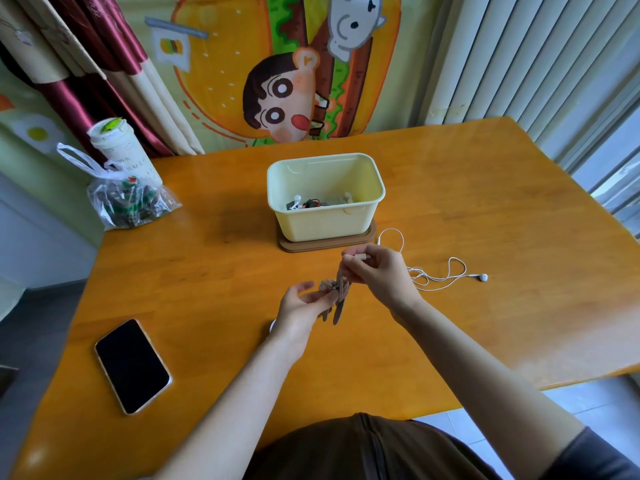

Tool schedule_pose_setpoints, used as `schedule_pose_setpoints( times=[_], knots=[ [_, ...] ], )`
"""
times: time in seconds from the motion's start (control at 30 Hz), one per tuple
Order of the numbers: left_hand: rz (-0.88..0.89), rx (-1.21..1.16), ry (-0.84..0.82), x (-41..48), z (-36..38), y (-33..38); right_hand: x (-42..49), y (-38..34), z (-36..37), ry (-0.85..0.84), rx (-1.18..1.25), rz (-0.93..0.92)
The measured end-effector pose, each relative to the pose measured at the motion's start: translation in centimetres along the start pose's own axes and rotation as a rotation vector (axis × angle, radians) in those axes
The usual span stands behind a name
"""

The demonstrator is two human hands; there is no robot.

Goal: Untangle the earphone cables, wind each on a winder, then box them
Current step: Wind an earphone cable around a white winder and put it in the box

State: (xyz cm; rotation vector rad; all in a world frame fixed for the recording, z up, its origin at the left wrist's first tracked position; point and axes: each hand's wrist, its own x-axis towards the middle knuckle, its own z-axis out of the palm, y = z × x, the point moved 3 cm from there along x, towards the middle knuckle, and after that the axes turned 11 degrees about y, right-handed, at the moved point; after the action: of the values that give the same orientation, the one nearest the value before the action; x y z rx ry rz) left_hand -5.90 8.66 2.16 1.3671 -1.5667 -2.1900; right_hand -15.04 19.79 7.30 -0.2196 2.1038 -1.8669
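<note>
Pinching one earphone cable [420,276], the right hand [381,275] hovers by the left hand [298,306], fingers parted, touching winders [334,296].

The table [450,202] was orange-yellow wood grain. The box [325,221] was pale yellow; its base [367,239] was brown. The earphone cable [450,274] was white. The winders [341,299] were grey-brown. The phone [133,365] had a black screen and gold edge.

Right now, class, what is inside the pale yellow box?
A small heap of earphones lies at the bottom of the box: white earbuds, dark and red bits. The near wall covers the front of the bottom, so how many cannot be told.
</note>
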Motion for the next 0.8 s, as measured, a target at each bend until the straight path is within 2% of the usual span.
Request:
schedule_pose_setpoints(
  times=[0.13, 0.27, 0.33, 0.63, 0.8],
  knots=[
    [-0.198, -0.088, -0.072, -0.1, 0.2, -0.7, -0.1, 0.7, 0.4, -0.016, -0.051, -0.007],
    [-0.222, -0.019, -0.212, 0.0, 0.1, -0.9, -0.1, 1.0, 0.5, 0.005, -0.094, -0.013],
    [-0.225, -0.007, -0.227, 0.1, 0.1, -1.0, -0.1, 1.1, 0.4, 0.022, -0.087, -0.001],
    [-0.062, 0.152, -0.069, 0.0, -0.2, -0.8, 0.0, 1.0, 0.0, -0.002, 0.000, 0.027],
    [0.088, 0.234, -0.010, -0.5, 0.2, -0.2, 0.2, 0.1, 0.2, -0.019, -0.125, -0.064]
  ],
)
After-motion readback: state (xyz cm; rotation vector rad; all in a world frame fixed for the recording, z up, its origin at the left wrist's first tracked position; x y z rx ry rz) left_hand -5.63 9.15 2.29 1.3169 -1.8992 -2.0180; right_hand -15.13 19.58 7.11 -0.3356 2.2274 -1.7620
